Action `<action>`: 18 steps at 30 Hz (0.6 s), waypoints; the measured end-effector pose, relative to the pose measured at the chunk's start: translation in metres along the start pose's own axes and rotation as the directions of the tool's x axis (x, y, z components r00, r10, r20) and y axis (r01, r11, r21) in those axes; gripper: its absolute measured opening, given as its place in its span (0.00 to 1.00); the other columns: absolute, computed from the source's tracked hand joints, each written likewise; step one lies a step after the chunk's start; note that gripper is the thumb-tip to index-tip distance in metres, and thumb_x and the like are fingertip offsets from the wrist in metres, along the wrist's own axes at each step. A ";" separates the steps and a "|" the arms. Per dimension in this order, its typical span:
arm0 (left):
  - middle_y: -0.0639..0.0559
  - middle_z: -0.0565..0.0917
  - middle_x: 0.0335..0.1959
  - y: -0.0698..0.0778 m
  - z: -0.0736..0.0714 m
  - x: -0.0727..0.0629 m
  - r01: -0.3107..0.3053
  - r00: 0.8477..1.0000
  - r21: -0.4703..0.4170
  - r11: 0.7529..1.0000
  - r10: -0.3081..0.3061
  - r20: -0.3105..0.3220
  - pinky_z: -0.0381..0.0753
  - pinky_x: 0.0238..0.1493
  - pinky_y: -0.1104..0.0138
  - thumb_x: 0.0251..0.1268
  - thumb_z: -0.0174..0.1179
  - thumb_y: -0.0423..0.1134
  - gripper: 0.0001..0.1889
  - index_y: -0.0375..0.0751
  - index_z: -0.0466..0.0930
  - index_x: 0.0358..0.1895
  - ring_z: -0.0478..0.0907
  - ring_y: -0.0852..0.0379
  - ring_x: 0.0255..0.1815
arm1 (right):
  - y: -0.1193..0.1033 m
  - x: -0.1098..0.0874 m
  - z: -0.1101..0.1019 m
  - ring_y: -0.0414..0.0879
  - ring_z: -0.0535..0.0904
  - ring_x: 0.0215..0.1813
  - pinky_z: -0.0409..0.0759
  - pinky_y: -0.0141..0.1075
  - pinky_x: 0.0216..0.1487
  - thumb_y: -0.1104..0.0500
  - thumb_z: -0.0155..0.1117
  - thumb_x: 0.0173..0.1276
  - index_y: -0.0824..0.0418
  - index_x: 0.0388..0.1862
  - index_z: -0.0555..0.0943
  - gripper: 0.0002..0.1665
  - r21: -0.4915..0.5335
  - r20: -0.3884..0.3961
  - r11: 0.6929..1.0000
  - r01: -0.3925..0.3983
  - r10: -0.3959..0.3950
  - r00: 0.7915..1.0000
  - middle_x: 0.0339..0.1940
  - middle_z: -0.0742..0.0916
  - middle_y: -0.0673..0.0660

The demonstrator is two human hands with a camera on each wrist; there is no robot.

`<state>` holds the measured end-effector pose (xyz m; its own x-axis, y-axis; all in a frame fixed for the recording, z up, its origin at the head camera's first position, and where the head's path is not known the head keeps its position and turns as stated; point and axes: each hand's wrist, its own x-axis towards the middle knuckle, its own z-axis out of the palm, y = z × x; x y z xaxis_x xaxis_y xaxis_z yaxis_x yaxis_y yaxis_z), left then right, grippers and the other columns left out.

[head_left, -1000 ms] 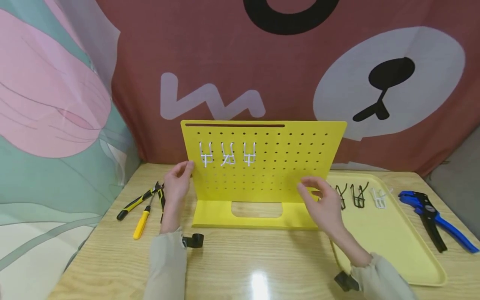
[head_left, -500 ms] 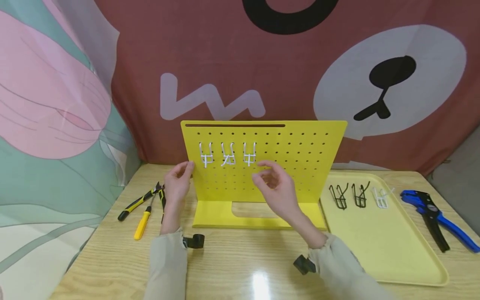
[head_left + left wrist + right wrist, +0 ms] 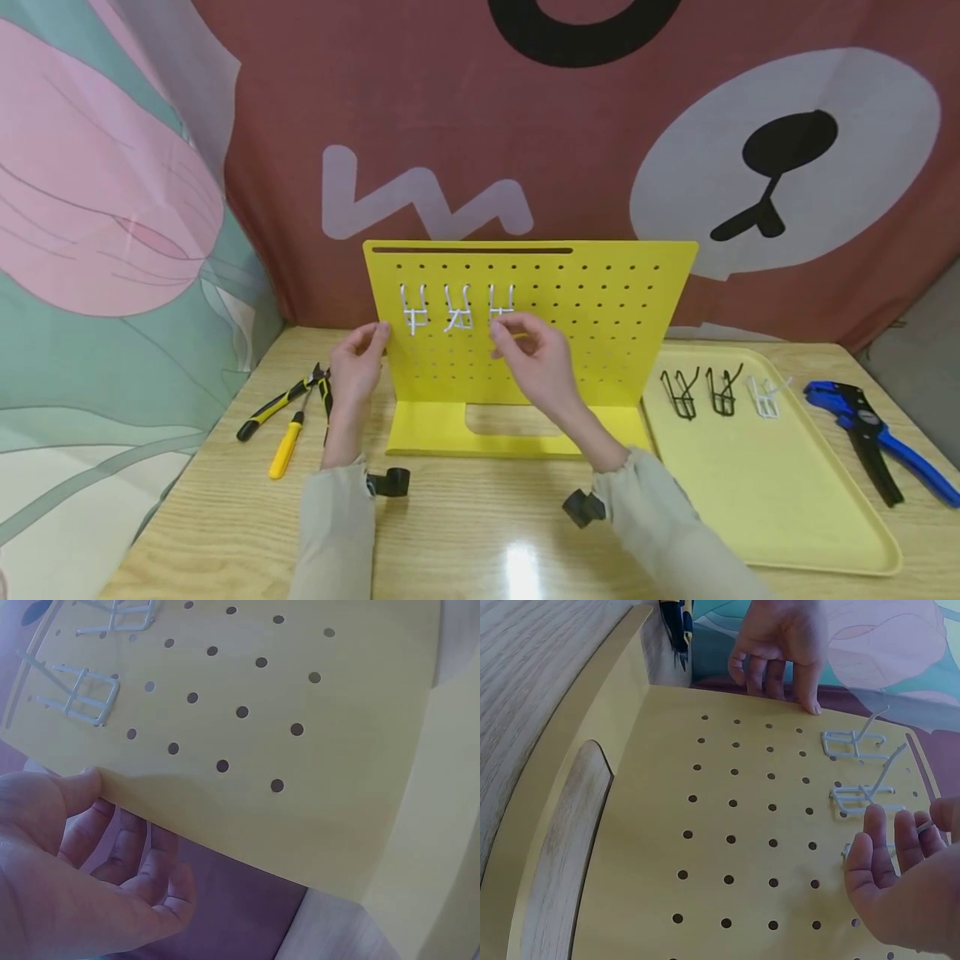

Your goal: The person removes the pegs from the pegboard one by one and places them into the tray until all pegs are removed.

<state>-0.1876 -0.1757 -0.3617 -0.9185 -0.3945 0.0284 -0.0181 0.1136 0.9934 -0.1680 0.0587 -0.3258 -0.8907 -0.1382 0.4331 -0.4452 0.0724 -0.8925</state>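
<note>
A yellow pegboard (image 3: 592, 354) stands upright on its base. Its left edge is pinched by my left hand (image 3: 356, 367), with the thumb on the front and the other fingers behind in the left wrist view. Three white wire hooks hang in a row: a left one (image 3: 414, 312), a middle one (image 3: 458, 312) and a third one (image 3: 501, 311). My right hand (image 3: 542, 371) is at the third hook, pinching its projecting prong (image 3: 925, 826) between thumb and finger. Part of that hook is hidden behind the fingers.
Right of the board lies a pale yellow tray (image 3: 780, 492) bearing two black wire hooks (image 3: 723, 394) and a white one (image 3: 765, 400). Beyond it is a blue-and-black hand tool (image 3: 862, 421). Yellow-black pliers (image 3: 277, 408) and a yellow-handled screwdriver (image 3: 285, 450) lie at left.
My right hand has moved left from the board's lower right side to the third white hook and now pinches its prong. The left hand stays on the board's edge.
</note>
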 end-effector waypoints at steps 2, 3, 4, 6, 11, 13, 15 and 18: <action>0.46 0.80 0.49 0.000 0.001 0.000 0.000 1.000 0.001 1.000 0.000 -0.001 0.70 0.48 0.64 0.68 0.58 0.51 0.20 0.40 0.81 0.53 0.75 0.53 0.48 | 0.001 0.001 -0.001 0.66 0.81 0.37 0.82 0.42 0.38 0.65 0.59 0.70 0.71 0.46 0.80 0.10 0.005 0.005 1.000 -0.014 0.014 1.000 0.40 0.84 0.65; 0.46 0.80 0.49 0.000 0.001 0.000 -0.001 1.000 0.001 1.000 0.001 0.000 0.70 0.48 0.64 0.68 0.58 0.51 0.20 0.40 0.81 0.53 0.75 0.53 0.48 | 0.001 0.002 -0.001 0.66 0.81 0.37 0.82 0.43 0.39 0.65 0.59 0.70 0.71 0.46 0.80 0.11 0.005 0.008 1.000 -0.016 0.016 1.000 0.41 0.84 0.66; 0.46 0.80 0.49 0.000 0.001 0.000 -0.001 1.000 0.000 1.000 0.001 0.000 0.70 0.47 0.64 0.68 0.58 0.51 0.20 0.40 0.81 0.53 0.75 0.53 0.48 | 0.002 0.002 -0.002 0.66 0.81 0.37 0.82 0.43 0.39 0.64 0.60 0.70 0.71 0.46 0.80 0.11 0.008 0.011 1.000 -0.016 0.016 1.000 0.42 0.84 0.67; 0.46 0.80 0.49 0.000 0.001 0.001 -0.003 1.000 0.002 1.000 0.003 0.003 0.70 0.47 0.64 0.68 0.58 0.51 0.20 0.40 0.81 0.53 0.75 0.53 0.48 | 0.005 0.003 -0.002 0.65 0.81 0.37 0.82 0.41 0.39 0.64 0.60 0.70 0.72 0.46 0.79 0.11 0.008 0.016 1.000 -0.007 0.006 1.000 0.43 0.83 0.68; 0.46 0.79 0.49 -0.001 0.001 0.001 -0.005 1.000 0.011 1.000 0.004 0.006 0.70 0.48 0.64 0.68 0.58 0.52 0.21 0.39 0.80 0.54 0.74 0.53 0.49 | 0.009 0.003 -0.003 0.66 0.81 0.37 0.81 0.50 0.43 0.66 0.59 0.70 0.73 0.47 0.79 0.12 0.037 0.026 0.999 0.029 -0.030 0.999 0.45 0.83 0.68; 0.46 0.79 0.49 -0.001 0.001 0.001 -0.007 1.000 0.009 1.000 0.007 0.006 0.70 0.48 0.64 0.68 0.57 0.51 0.21 0.39 0.80 0.54 0.74 0.52 0.49 | 0.010 0.004 -0.002 0.68 0.81 0.37 0.80 0.54 0.44 0.66 0.59 0.70 0.73 0.48 0.79 0.12 0.049 0.029 0.998 0.036 -0.038 0.999 0.46 0.83 0.68; 0.46 0.79 0.49 -0.001 0.000 0.001 -0.005 1.000 0.010 1.000 0.005 0.006 0.70 0.48 0.64 0.68 0.57 0.51 0.21 0.39 0.80 0.54 0.74 0.52 0.49 | 0.011 0.004 -0.002 0.69 0.80 0.38 0.79 0.56 0.44 0.65 0.59 0.70 0.72 0.48 0.79 0.12 0.051 0.029 0.998 0.042 -0.043 0.999 0.46 0.84 0.67; 0.45 0.79 0.49 0.000 0.000 0.001 -0.005 1.000 0.013 1.000 0.005 0.007 0.70 0.47 0.65 0.69 0.57 0.51 0.21 0.38 0.80 0.54 0.74 0.52 0.48 | 0.012 0.004 -0.002 0.70 0.80 0.38 0.79 0.56 0.44 0.65 0.60 0.70 0.72 0.48 0.80 0.12 0.041 0.024 0.998 0.049 -0.050 0.998 0.46 0.84 0.66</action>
<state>-0.1890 -0.1763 -0.3621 -0.9212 -0.3877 0.0326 -0.0186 0.1276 0.9916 -0.1770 0.0611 -0.3341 -0.8649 -0.1656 0.4739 -0.4840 0.0246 -0.8747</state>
